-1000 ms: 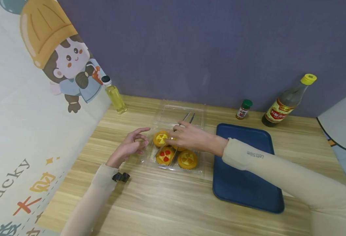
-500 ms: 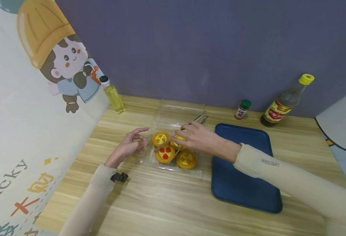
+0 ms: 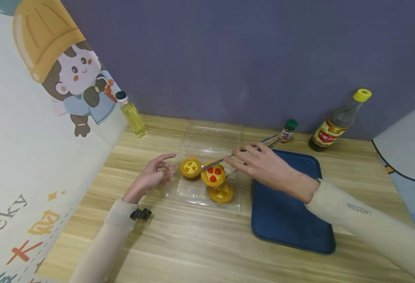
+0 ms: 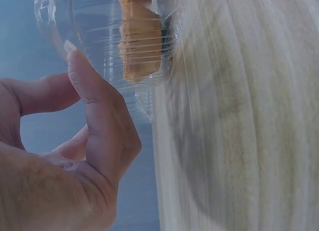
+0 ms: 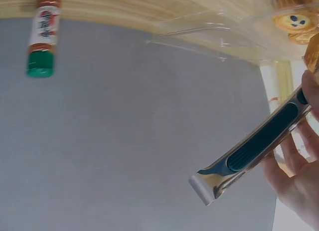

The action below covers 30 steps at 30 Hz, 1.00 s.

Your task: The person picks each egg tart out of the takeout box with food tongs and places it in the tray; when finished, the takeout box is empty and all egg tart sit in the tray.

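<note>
My right hand holds metal tongs; their teal grip shows in the right wrist view. Between the tongs' tips is a round tart with red spots, raised over the clear plastic box. It overlaps a plain yellow tart at the box's front right, and another yellow tart sits at the left. My left hand hovers at the box's left side, fingers loosely bent and holding nothing. In the left wrist view a fingertip is right at the clear box wall.
The box's clear lid lies folded back toward the wall. A blue tray is on the right. Behind it stand a green-capped spice jar and a dark sauce bottle. An oil bottle stands at the back left.
The tongs have closed on the red-spotted tart and lifted it out of its place, moving right and a little away. The left hand has stayed beside the box.
</note>
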### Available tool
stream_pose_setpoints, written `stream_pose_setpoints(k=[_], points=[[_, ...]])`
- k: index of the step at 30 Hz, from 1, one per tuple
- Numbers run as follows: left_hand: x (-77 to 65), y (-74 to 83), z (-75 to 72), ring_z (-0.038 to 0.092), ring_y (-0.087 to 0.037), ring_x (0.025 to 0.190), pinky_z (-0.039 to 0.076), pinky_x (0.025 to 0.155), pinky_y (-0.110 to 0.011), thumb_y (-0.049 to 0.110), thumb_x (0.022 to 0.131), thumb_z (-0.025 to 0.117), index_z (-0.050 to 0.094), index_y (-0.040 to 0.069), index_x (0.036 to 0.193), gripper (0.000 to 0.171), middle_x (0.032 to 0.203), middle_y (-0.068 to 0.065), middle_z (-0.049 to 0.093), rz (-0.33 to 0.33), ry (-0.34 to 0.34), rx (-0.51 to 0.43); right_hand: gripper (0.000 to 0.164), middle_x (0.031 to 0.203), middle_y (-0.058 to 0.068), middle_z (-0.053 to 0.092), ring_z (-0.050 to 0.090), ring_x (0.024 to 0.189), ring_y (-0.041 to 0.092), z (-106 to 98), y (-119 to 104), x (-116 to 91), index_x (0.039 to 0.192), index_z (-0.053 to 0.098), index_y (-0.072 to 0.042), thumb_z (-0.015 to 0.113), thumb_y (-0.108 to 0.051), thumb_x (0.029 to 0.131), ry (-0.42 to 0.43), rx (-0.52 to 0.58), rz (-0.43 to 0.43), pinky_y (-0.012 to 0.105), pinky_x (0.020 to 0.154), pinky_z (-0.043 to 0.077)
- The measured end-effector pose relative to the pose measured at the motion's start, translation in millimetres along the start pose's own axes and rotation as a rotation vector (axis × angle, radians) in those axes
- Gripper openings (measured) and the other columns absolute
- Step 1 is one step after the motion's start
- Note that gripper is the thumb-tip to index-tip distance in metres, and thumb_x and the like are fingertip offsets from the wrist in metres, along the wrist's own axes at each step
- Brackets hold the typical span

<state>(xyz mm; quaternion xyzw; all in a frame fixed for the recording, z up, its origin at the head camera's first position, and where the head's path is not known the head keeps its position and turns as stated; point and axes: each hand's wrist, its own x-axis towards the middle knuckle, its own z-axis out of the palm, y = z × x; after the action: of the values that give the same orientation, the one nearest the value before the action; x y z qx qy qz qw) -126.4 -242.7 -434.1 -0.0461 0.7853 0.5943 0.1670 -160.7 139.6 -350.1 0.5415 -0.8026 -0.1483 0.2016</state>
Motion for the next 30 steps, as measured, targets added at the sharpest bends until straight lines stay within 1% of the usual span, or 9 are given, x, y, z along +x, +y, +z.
stream_pose_setpoints(k=[4,11,15,19,23,27,30], points=[[-1.5,0.7,-0.6,0.062,-0.023,0.085,0.061,0.066,-0.028,-0.002,0.098,0.056,0.038,0.02,0.161,0.069,0.128,-0.022,0.054,-0.005,-0.002,0.006,0.081,0.139,0.007,0.062,0.06,0.122,0.031,-4.9,9.9,-17.9,0.156,0.048,-0.02,0.085,-0.006,0.085,-0.032,-0.009,0.05,0.051,0.101,0.055],[-2.5,2.3,-1.4,0.063,-0.023,0.086,0.063,0.067,-0.033,-0.003,0.098,0.057,0.037,0.017,0.161,0.07,0.123,-0.021,0.056,0.015,0.002,0.021,0.079,0.128,0.011,0.065,0.059,0.117,0.034,-8.9,30.2,-49.0,0.151,0.053,-0.017,0.085,0.002,0.081,-0.004,-0.021,0.135,0.052,0.099,0.054],[-3.0,0.9,-3.0,0.064,-0.022,0.085,0.063,0.066,-0.033,-0.003,0.098,0.058,0.037,0.016,0.161,0.069,0.121,-0.019,0.057,0.022,0.006,0.022,0.082,0.131,0.012,0.064,0.06,0.118,0.034,-5.9,40.3,-64.9,0.149,0.055,-0.016,0.086,0.007,0.077,-0.022,-0.039,0.166,0.052,0.098,0.055],[-4.5,0.5,-4.8,0.064,-0.021,0.084,0.063,0.065,-0.031,-0.002,0.098,0.058,0.035,0.015,0.163,0.07,0.12,-0.019,0.057,0.031,0.004,0.021,0.078,0.136,0.012,0.065,0.061,0.117,0.036,1.9,50.4,-80.6,0.147,0.059,-0.015,0.085,0.008,0.077,-0.024,-0.034,0.21,0.053,0.094,0.056],[-3.9,1.6,-4.4,0.064,-0.02,0.084,0.062,0.064,-0.03,-0.002,0.098,0.058,0.035,0.015,0.163,0.07,0.119,-0.019,0.057,0.032,0.003,0.017,0.072,0.132,0.013,0.066,0.063,0.112,0.039,15.4,61.4,-96.4,0.146,0.061,-0.014,0.081,0.008,0.081,-0.003,-0.022,0.238,0.054,0.086,0.058],[-2.5,1.9,-2.0,0.064,-0.02,0.084,0.061,0.064,-0.03,-0.003,0.098,0.058,0.035,0.014,0.162,0.071,0.118,-0.018,0.058,0.027,0.001,0.021,0.071,0.13,0.013,0.066,0.063,0.111,0.039,27.6,68.7,-109.4,0.147,0.059,-0.014,0.08,0.006,0.082,-0.051,-0.013,0.263,0.055,0.081,0.059],[-1.3,1.6,0.4,0.064,-0.022,0.084,0.061,0.064,-0.029,-0.004,0.097,0.058,0.036,0.014,0.162,0.071,0.118,-0.018,0.059,0.016,-0.002,0.019,0.065,0.128,0.013,0.066,0.062,0.111,0.038,33.5,70.1,-115.9,0.145,0.061,-0.014,0.078,0.004,0.085,-0.106,0.017,0.294,0.056,0.079,0.059]])
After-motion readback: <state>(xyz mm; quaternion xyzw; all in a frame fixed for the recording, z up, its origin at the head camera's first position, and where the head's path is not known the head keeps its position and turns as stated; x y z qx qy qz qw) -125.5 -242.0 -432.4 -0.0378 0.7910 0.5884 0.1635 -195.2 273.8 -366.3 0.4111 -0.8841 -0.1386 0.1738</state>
